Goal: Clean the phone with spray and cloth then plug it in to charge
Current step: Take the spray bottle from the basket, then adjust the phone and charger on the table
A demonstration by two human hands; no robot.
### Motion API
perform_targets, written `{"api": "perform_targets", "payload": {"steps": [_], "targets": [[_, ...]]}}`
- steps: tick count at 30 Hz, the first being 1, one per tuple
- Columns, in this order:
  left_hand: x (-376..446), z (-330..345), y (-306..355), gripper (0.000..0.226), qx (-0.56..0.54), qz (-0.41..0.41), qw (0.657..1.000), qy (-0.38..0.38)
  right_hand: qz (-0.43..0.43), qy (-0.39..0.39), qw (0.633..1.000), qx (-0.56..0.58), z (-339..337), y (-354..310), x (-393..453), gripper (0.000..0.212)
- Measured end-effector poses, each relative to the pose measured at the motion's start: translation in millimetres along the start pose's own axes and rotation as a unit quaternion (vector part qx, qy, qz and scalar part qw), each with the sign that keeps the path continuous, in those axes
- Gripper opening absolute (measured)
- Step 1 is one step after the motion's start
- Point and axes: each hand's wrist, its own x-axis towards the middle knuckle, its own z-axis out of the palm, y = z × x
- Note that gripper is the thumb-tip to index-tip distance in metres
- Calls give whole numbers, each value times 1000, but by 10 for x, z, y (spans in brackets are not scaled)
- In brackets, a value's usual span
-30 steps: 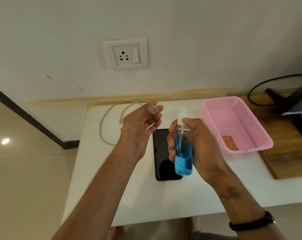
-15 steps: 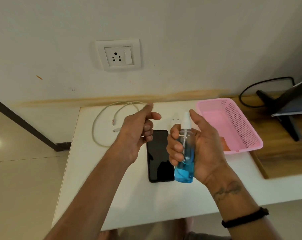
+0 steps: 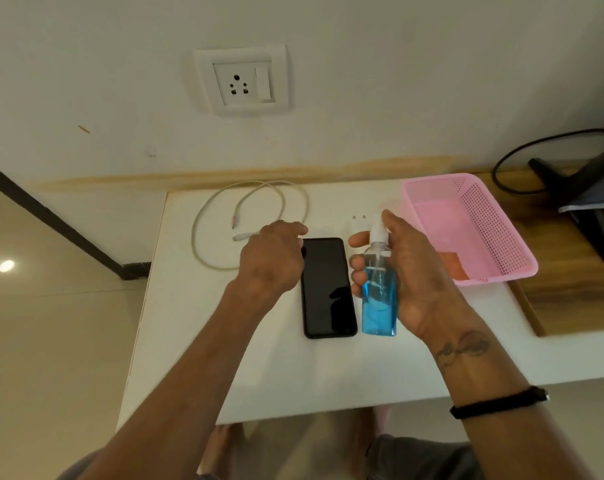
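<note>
A black phone [image 3: 328,289] lies screen up on the white table [image 3: 207,341]. My right hand [image 3: 418,271] grips a clear spray bottle [image 3: 379,292] of blue liquid, upright just right of the phone, with the white nozzle between thumb and fingers. My left hand [image 3: 272,258] is palm down at the phone's top left corner with its fingers curled under; what they hold is hidden. A white charging cable [image 3: 203,216] lies looped at the back left, and a white charger plug [image 3: 359,221] sits behind the bottle. An orange cloth [image 3: 452,265] lies in the pink basket [image 3: 501,237].
A wall socket with a switch [image 3: 241,81] is above the table. To the right, a wooden desk [image 3: 570,299] carries a black stand [image 3: 591,220] and a black cord [image 3: 508,157]. The floor drops off left of the table.
My left hand turned palm down and dropped from beside the bottle to the phone's top left corner. The right hand kept the bottle upright and lowered a little.
</note>
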Motion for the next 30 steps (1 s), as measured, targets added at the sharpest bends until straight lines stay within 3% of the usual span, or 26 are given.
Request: {"api": "perform_targets", "payload": {"steps": [5, 10, 15, 21, 25, 30], "targets": [[73, 136, -4, 47, 73, 41, 995, -59, 29, 27, 999, -19, -27, 1, 19, 53], [62, 104, -9, 20, 62, 30, 995, -70, 15, 96, 974, -203, -73, 25, 79, 58], [51, 18, 6, 38, 65, 21, 994, -86, 46, 108, 939, -323, -91, 58, 130, 58], [12, -128, -88, 44, 189, -78, 969, -140, 19, 109, 918, -380, -193, 86, 173, 53], [-21, -155, -117, 61, 157, -67, 962, -212, 9, 116, 909, -400, -213, 104, 206, 50], [-52, -43, -38, 53, 103, -57, 961, -250, 1, 138, 898, -418, -258, 146, 228, 50]]}}
